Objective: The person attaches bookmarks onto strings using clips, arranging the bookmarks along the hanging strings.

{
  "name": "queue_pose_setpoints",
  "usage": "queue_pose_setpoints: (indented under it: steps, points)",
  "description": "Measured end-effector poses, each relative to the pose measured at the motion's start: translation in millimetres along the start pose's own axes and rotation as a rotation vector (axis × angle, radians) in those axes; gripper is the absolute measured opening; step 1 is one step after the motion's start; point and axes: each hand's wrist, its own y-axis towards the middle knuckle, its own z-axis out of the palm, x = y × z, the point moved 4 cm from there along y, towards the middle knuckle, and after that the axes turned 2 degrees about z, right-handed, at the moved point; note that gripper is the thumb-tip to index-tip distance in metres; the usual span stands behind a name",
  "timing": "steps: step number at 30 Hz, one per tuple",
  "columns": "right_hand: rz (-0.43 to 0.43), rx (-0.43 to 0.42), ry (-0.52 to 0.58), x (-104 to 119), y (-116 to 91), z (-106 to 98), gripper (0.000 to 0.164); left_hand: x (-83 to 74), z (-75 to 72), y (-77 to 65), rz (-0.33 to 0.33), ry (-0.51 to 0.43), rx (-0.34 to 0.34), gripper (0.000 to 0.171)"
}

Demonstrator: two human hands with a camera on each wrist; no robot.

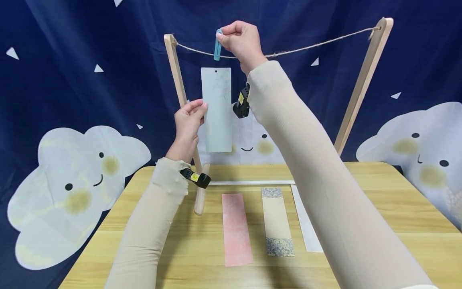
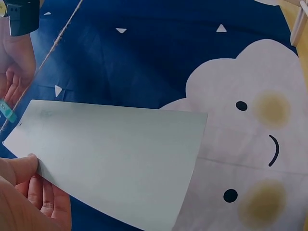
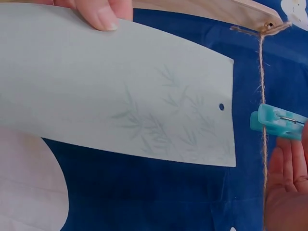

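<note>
A pale green paper bookmark (image 1: 217, 112) with a small hole near its top edge hangs upright from my left hand (image 1: 188, 124), which pinches its left edge between thumb and fingers. Faint bamboo leaves show on its face in the right wrist view. Above it, my right hand (image 1: 242, 42) pinches a light blue clothespin (image 1: 217, 46) by its upper end. The clothespin's lower end straddles the twine (image 3: 263, 72), one leg on each side. A short gap separates the bookmark's top edge from the clothespin and the twine.
The twine sags between two wooden posts (image 1: 364, 84) of a stand. On the wooden table (image 1: 379, 224) lie a pink bookmark (image 1: 236, 228), a cream bookmark (image 1: 277, 220) with patterned ends, and a white strip (image 1: 306, 224) partly behind the right sleeve. A blue curtain (image 1: 296, 20) hangs behind.
</note>
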Motion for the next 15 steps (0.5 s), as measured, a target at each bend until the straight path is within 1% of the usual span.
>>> queue_pose_setpoints:
  steps: [5, 7, 11, 15]
  points:
    - [-0.026, 0.015, -0.047, -0.9, -1.0, 1.4, 0.008, -2.5, 1.5, -1.0, 0.013, -0.004, 0.008, 0.013]
    - [-0.037, 0.019, -0.063, -1.2, -1.0, 1.5, 0.008, -3.7, 1.7, -1.2, 0.017, -0.003, 0.011, 0.014]
    - [-0.032, 0.029, -0.080, -2.3, -0.9, 1.9, 0.005, -6.9, 1.8, -0.7, 0.023, -0.014, 0.007, 0.015]
    - [-0.011, 0.039, -0.103, -4.4, -1.0, 1.9, 0.009, -9.2, 3.7, -0.7, 0.014, -0.034, 0.013, 0.015]
